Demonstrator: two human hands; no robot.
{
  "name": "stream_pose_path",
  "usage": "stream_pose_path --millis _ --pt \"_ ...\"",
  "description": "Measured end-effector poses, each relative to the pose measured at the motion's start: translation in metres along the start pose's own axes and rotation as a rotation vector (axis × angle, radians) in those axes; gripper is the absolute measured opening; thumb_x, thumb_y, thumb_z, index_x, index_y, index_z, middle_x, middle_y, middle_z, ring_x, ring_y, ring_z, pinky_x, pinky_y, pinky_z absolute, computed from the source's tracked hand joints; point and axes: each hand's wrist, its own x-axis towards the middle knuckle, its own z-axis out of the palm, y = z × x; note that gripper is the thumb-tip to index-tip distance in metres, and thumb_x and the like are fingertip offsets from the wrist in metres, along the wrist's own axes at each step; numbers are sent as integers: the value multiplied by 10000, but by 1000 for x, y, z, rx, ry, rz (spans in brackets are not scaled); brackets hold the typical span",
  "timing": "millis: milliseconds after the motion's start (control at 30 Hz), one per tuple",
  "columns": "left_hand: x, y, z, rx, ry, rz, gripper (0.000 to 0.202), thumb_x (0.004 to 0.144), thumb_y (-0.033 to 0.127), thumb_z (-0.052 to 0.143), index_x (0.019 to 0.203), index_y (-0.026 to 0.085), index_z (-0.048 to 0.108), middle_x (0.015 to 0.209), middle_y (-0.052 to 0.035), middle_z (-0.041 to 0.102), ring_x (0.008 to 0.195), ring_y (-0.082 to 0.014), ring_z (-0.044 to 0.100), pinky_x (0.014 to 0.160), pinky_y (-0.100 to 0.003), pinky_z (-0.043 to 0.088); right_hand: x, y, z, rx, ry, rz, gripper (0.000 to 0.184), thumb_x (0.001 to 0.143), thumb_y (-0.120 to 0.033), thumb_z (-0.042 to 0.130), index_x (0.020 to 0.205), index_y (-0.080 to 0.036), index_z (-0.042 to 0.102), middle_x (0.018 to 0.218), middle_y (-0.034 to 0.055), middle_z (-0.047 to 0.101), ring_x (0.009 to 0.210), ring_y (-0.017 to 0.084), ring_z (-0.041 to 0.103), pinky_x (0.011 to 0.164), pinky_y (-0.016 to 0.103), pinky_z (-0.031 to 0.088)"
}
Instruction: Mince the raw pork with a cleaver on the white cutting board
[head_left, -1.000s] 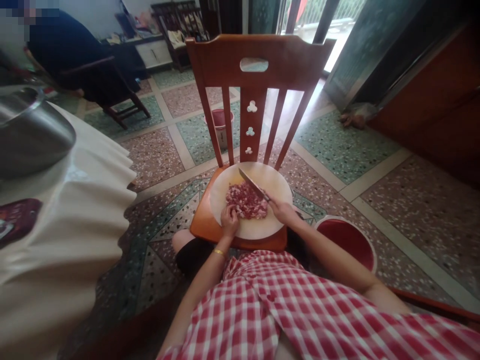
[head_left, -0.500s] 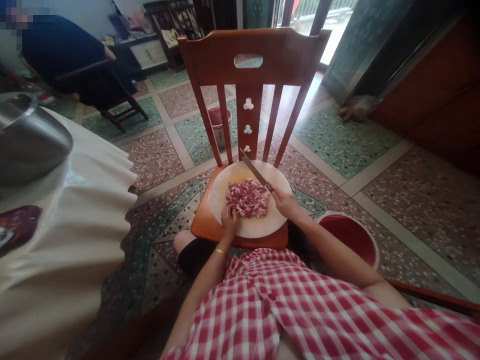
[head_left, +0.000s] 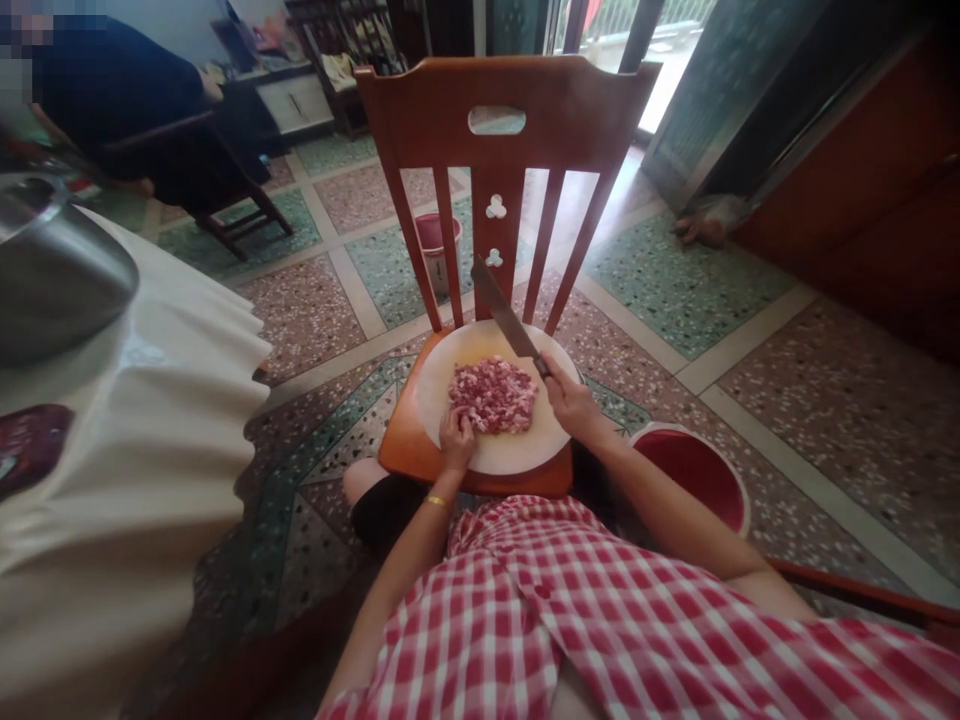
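Against the meat [head_left: 493, 395], the left hand [head_left: 457, 438] curls, grip unclear; the right hand [head_left: 574, 405] clasps a raised knife [head_left: 505, 316].

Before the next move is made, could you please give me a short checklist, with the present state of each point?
1. Right hand gripping the long grey metal knife: ok.
2. Knife lifted clear of the chopped red-and-white meat: ok, it points up and away.
3. Left hand away from the meat: not ok, it appears to touch the near left edge.
4. Meat inside the rim of the round pale cutting board: ok.
5. Board secure on the brown wooden chair: cannot tell, its underside is hidden.
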Motion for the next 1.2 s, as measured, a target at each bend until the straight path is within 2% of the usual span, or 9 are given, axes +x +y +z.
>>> stream_pose_path --millis 167,267,400,567,767,867,967,1133,1200 --pt "-1 -1 0 11 3 -15 186 828 177 417 927 181 575 886 -64 610 864 -174 554 829 -324 446 -8 13 23 -69 -159 106 475 905 -246 371 1379 -213 362 1129 109 634 878 264 657 790 394 504" --pt "0 -1 0 9 -7 -7 184 830 183 417 921 182 577 885 -64 610 865 -174 555 824 -322 448 -7 10 13 -20 -96 57 472 917 -270 362 1387 -231 345 1153 86 626 951 241 635 850 368 482" --pt "0 -1 0 3 -2 -5 185 831 184 414 919 185 577 891 -64 613 881 -177 553 838 -325 443 -3 5 5 -1 20 0 482 929 -282 331 1403 -193 312 1258 116 545 1029 242 597 872 338 465" --pt "0 -2 1 8 2 1 181 828 175 416 919 183 572 879 -64 615 869 -179 553 825 -326 446 -5 19 20 -126 -189 154 446 914 -263 366 1359 -235 395 1086 87 660 920 245 647 819 363 490" --pt "0 -3 1 18 -17 18 178 831 178 415 916 186 571 885 -65 612 874 -180 552 833 -330 443 -1 6 2 -88 1 31 487 933 -304 314 1410 -208 294 1159 110 620 966 237 628 831 332 480" --pt "0 -2 1 20 -11 9 182 829 175 413 918 186 572 879 -64 609 867 -181 551 828 -330 443 -1 8 7 -170 -121 103 486 929 -282 320 1403 -175 310 1107 141 642 908 244 649 803 347 492" --pt "0 -2 1 14 -10 8 182 828 174 411 912 184 573 874 -64 610 863 -180 552 827 -331 444 -3 12 9 -211 -242 162 470 918 -289 349 1378 -192 362 1010 127 683 880 256 657 785 379 501" --pt "0 -3 2 23 -18 19 184 833 187 411 923 183 572 897 -68 611 879 -178 553 838 -332 441 -2 3 -5 17 -54 34 465 922 -326 329 1376 -230 365 1193 89 603 1041 222 590 884 335 456" --pt "0 -3 2 27 -21 13 185 833 190 413 927 187 572 900 -65 611 883 -178 554 842 -332 439 -2 2 -1 105 -30 68 465 910 -326 350 1364 -235 386 1229 82 579 1066 227 573 886 338 455"
